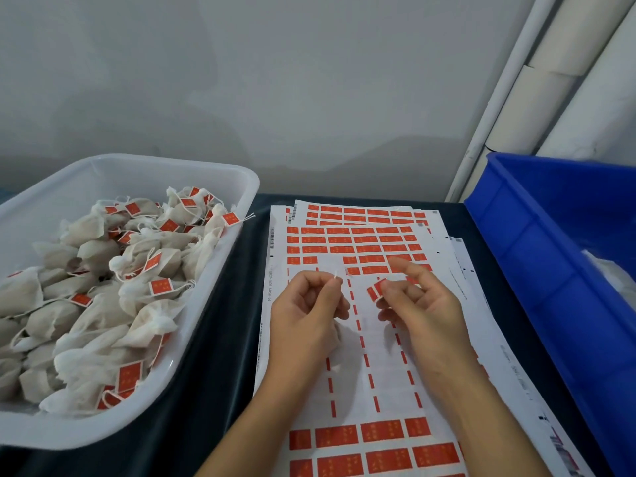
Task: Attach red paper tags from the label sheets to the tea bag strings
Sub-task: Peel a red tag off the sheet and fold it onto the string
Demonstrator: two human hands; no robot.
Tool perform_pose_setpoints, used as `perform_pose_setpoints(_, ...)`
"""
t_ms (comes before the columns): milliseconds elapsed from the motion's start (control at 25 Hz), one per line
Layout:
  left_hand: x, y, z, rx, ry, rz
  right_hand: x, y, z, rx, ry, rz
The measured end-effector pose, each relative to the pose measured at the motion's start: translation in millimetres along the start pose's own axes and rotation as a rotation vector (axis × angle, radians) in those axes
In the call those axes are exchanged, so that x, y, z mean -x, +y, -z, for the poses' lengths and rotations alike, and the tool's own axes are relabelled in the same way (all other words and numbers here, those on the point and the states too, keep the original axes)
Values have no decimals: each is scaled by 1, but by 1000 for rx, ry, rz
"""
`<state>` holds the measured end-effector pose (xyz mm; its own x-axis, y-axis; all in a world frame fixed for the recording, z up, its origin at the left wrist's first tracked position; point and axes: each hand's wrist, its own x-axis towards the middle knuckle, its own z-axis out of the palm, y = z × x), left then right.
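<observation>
My left hand (306,306) pinches the end of a white tea bag string (335,277) between thumb and forefinger; the bag itself hangs hidden below the hand. My right hand (413,301) pinches a small red paper tag (375,290), held a short way right of the string end. Both hands hover over the top label sheet (347,342), whose middle rows are peeled bare. Red tags remain in rows at its far end (364,241) and near end (378,433).
A white plastic tray (220,280) on the left holds several tea bags with red tags. A blue crate (550,256) stands at the right. More label sheets (444,242) lie fanned under the top one on a dark tablecloth (220,339). A grey wall rises behind.
</observation>
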<state>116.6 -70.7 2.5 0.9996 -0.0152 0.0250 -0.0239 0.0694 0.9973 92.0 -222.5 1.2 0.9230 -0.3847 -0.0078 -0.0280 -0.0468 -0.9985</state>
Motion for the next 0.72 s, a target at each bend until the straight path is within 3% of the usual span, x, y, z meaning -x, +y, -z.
perform_pose_setpoints(240, 7, 0, -5, 6, -16, -54, 14, -13, -3, -263, -71, -25)
perform_pose_setpoints(720, 12, -1, -10, 24, -20, -81, 25, -18, -11, -351, -173, -114)
